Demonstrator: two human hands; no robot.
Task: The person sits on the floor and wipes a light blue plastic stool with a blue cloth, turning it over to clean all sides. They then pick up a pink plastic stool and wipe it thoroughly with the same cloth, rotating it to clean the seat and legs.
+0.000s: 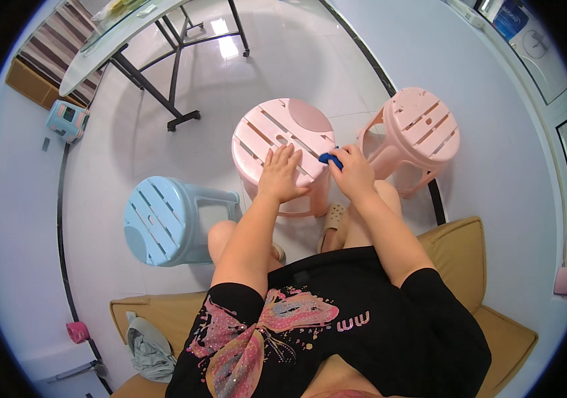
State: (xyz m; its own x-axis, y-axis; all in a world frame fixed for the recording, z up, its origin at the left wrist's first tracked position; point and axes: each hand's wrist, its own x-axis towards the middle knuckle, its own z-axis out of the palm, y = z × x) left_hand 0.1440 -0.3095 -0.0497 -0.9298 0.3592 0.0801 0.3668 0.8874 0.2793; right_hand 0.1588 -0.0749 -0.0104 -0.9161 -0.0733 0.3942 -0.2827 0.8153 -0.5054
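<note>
A pink plastic stool point(258, 119) with a slotted round seat stands upright before me. My left hand point(281, 174) lies flat on the near part of its seat, fingers spread, holding nothing. At the right edge of the same seat, my right hand point(353, 171) grips a blue cloth point(332, 160) bunched under the fingers. Just to the right stands a second pink plastic stool point(425, 127). On the left, near my knee, is a light blue plastic stool point(156, 219).
A glass-topped table point(82, 69) on black wheeled legs stands at the far left. Stacked small stools point(68, 121) sit by the left wall. Beneath me is a tan sofa point(455, 258), with a grey-green cap point(149, 348) on it. A white door frame point(537, 109) runs along the right.
</note>
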